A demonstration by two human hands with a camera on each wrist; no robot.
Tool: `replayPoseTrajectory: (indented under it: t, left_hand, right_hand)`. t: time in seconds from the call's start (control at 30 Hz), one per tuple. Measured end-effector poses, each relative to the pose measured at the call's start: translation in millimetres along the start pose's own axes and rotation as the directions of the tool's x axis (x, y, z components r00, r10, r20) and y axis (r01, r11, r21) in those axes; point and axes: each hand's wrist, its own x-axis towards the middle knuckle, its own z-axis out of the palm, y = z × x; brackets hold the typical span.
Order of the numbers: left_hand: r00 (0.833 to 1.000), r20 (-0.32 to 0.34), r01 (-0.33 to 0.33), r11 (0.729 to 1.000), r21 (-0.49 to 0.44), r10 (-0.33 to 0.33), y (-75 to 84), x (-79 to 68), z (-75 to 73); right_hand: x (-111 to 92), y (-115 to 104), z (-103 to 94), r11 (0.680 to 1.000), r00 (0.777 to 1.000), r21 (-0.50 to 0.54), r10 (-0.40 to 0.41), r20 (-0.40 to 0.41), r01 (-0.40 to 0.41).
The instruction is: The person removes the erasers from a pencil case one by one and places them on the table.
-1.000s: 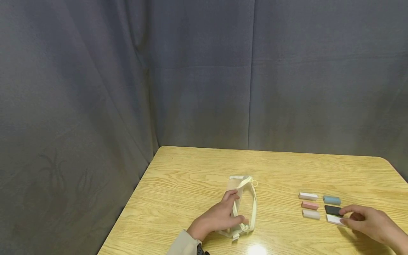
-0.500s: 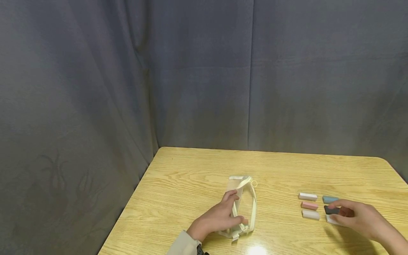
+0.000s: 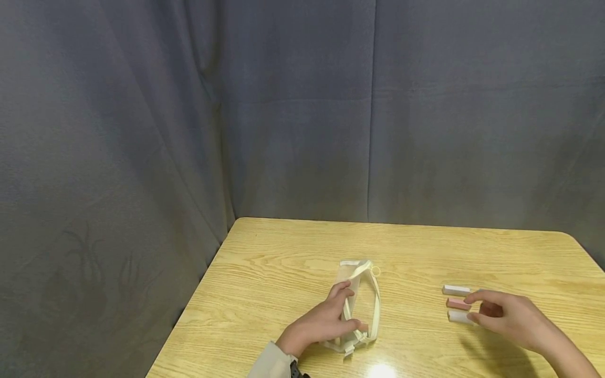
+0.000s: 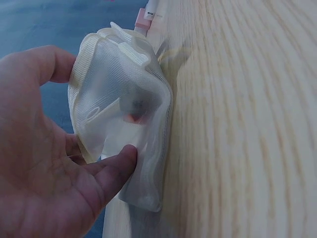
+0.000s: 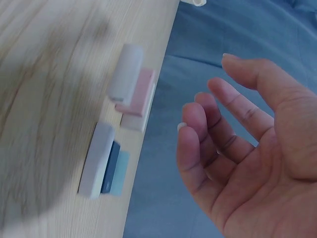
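With curled fingers, my left hand (image 3: 321,320) holds the rim of a cream mesh pouch (image 4: 106,74), its zipped mouth spread wide. Through the mesh shows a blurred orange and grey thing (image 4: 134,117). My right hand (image 3: 520,320) hovers over the table's right side, fingers loosely bent, nothing in it. Near its fingertips lie a white bar (image 3: 456,290), a pink bar (image 3: 457,303) and a pale rounded bar (image 3: 458,316). The right wrist view also has another white bar (image 5: 96,158), a dark bar (image 5: 110,168) and a light-blue bar (image 5: 120,173), mostly hidden from the head camera.
The wooden table (image 3: 283,252) has rounded far corners. Grey-blue curtains (image 3: 302,131) hang behind it and along the left. A ring-shaped zip pull (image 3: 375,271) sticks out from the pouch's far end.
My right hand has moved left, from the black and white bars of the right column towards the left column, without taking any. The left hand and pouch have stayed in place.
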Motion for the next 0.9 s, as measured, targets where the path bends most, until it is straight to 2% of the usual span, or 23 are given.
replayPoseTrajectory:
  t: [0.13, 0.33, 0.57, 0.9]
  left_hand:
    - [1.0, 0.008, 0.003, 1.0, -0.005, -0.003, 0.7, -0.3, -0.7]
    - [1.0, 0.013, 0.021, 0.999, -0.029, -0.021, 0.9, 0.4, 1.3]
    - [0.999, 0.019, 0.032, 0.998, -0.051, -0.031, 1.1, -0.1, 1.8]
    - [1.0, 0.023, 0.019, 0.998, -0.052, -0.018, -0.3, 0.8, 1.4]
  right_hand:
    - [5, -9, 3.2, 0.999, 1.0, 0.027, -0.024, -0.014, 0.024]
    - [12, -19, 7.3, 0.996, 1.0, 0.084, -0.011, 0.019, 0.009]
    - [17, -27, 13.9, 0.992, 0.999, 0.12, -0.046, 0.027, 0.042]
    - [28, -40, 24.7, 0.983, 0.991, 0.164, -0.098, 0.089, 0.082]
